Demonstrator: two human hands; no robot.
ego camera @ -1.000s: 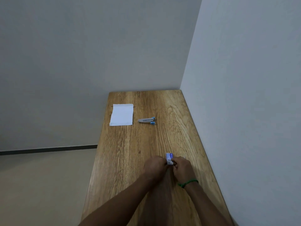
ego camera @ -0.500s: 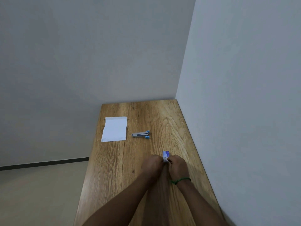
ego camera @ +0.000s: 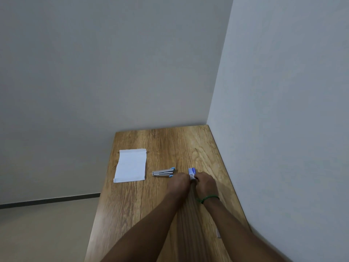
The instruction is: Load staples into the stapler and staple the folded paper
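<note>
A small white-and-blue staple box (ego camera: 192,173) is pinched between my left hand (ego camera: 179,182) and my right hand (ego camera: 205,184), just above the wooden table (ego camera: 188,144). The grey stapler with blue ends (ego camera: 163,172) lies on its side just left of my hands, apart from them. Farther left lies the folded white paper (ego camera: 131,165), flat on the table. A short strip of staples (ego camera: 218,233) rests on the table near my right forearm.
The table stands in a corner, with a white wall (ego camera: 283,110) along its right edge and another behind it. Beyond the left edge the floor (ego camera: 37,233) drops away. A green band circles my right wrist (ego camera: 207,197).
Both hands moved forward with the staple box, ending close beside the stapler. The camera tilted, so the table sits lower in view. Paper and stapler stayed put.
</note>
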